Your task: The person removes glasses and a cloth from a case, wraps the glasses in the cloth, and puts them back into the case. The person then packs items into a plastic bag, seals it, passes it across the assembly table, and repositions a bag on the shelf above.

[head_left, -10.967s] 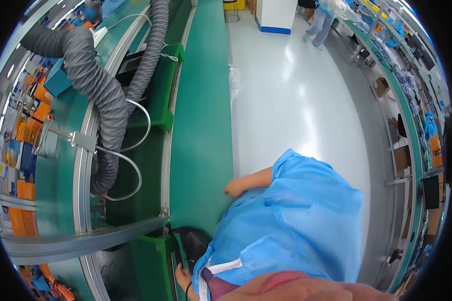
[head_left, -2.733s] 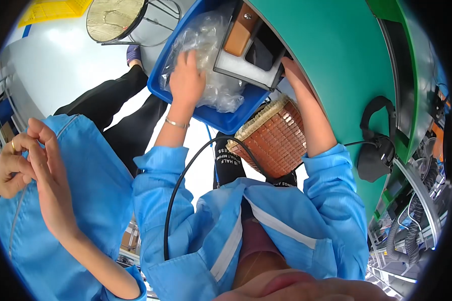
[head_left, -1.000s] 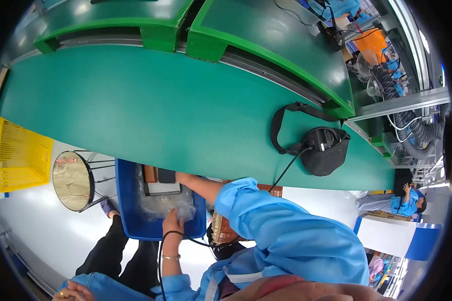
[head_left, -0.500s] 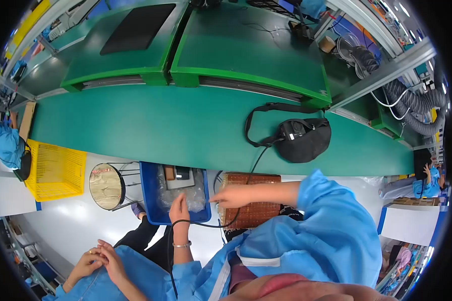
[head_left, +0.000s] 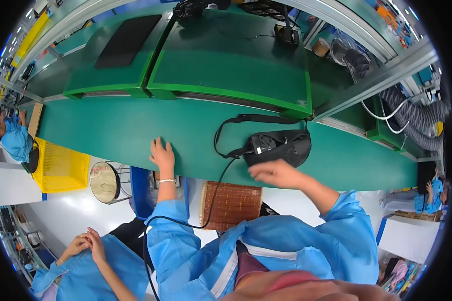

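My left hand (head_left: 162, 154) is over the green bench top (head_left: 105, 125), palm down, fingers apart, holding nothing. Beside the black pouch (head_left: 281, 145), near the bench's front edge, my right hand (head_left: 276, 173) is spread and slightly blurred, with nothing in it. The pouch lies on the bench with its strap looped to the left, and a black cable (head_left: 216, 200) runs from it towards my clothing. Below the bench edge stands a blue bin (head_left: 140, 193), partly hidden by my left arm; some clear plastic and part of a dark-framed item show inside.
A brown woven seat (head_left: 232, 205) is in front of me. A round stool (head_left: 104, 182) and a yellow crate (head_left: 63, 165) stand at left. A co-worker's clasped hands (head_left: 88, 243) are at lower left. Green raised shelves (head_left: 226, 75) line the bench's back, with a metal frame at right.
Both hands have left the area of the blue bin. My left hand has moved up over the bench, and my right hand has moved right and up, near the pouch. The view has shifted slightly.
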A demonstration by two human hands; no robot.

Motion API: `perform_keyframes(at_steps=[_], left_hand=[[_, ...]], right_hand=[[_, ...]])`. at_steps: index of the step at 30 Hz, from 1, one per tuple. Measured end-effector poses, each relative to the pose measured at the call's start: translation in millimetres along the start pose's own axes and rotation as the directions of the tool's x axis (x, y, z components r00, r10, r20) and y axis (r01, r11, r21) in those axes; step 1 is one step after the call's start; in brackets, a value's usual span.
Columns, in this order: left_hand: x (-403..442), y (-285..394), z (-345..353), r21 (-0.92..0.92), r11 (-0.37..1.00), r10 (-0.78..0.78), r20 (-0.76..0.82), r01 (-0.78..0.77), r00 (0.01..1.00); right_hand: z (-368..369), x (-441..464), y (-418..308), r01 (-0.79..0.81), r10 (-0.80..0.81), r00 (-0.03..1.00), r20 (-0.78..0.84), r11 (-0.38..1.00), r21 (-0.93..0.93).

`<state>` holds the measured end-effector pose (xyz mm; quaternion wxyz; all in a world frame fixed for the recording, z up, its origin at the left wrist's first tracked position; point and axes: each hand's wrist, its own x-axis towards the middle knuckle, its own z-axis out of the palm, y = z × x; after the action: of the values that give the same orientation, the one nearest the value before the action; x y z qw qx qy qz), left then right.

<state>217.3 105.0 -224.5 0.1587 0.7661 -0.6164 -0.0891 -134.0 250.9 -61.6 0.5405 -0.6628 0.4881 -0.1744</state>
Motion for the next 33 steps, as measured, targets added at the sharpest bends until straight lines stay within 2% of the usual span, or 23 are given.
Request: perform_keyframes(at_steps=[1,4,6,12,14,20,25,27,29,32,33], left_hand=[[3.5,4.6,7.0,0.024,0.998,-0.064,-0.021,0.064,0.998],[-2.7,15.9,24.8,0.2,0.979,0.012,-0.229,0.035,0.973],[-2.5,22.6,25.7,0.215,0.976,0.022,-0.259,0.036,0.966],[2.1,28.5,19.8,0.185,0.981,-0.014,-0.269,0.066,0.963],[3.4,29.0,21.2,0.172,0.982,-0.023,-0.268,0.072,0.963],[4.9,24.0,20.4,0.169,0.984,-0.011,-0.259,0.056,0.966],[3.1,26.4,18.0,0.152,0.985,-0.039,-0.255,0.08,0.966],[4.2,28.7,16.5,0.15,0.985,-0.042,-0.257,0.082,0.966],[9.7,30.3,21.8,0.154,0.984,-0.048,-0.261,0.091,0.964],[4.8,28.1,16.1,0.168,0.982,-0.039,-0.257,0.085,0.966],[5.3,31.3,15.4,0.169,0.982,-0.035,-0.262,0.081,0.964]], right_hand=[[-18.8,5.2,2.8,-0.025,0.029,0.998,-0.061,0.997,0.067],[-73.5,31.0,6.4,-0.085,0.164,0.968,-0.189,0.926,0.367],[-113.7,61.9,13.2,0.012,0.087,0.972,-0.219,0.91,0.414],[-221.1,201.1,12.6,0.023,0.056,0.931,-0.362,0.977,0.211],[-247.2,244.3,-2.7,-0.064,0.083,0.899,-0.431,0.996,0.058],[-294.2,331.8,-21.5,-0.145,0.108,0.842,-0.529,0.989,-0.029],[-312.5,363.1,-17.7,-0.23,0.198,0.886,-0.419,0.973,-0.026],[-306.3,361.6,-17.1,-0.168,0.148,0.906,-0.398,0.986,-0.017],[-279.1,337.7,-32.2,-0.07,0.064,0.885,-0.462,0.998,0.004],[-258.5,322.6,-22.3,0.002,-0.003,0.945,-0.327,1.0,-0.005],[-251.4,314.0,-25.8,-0.038,0.028,0.961,-0.274,0.999,-0.032]])
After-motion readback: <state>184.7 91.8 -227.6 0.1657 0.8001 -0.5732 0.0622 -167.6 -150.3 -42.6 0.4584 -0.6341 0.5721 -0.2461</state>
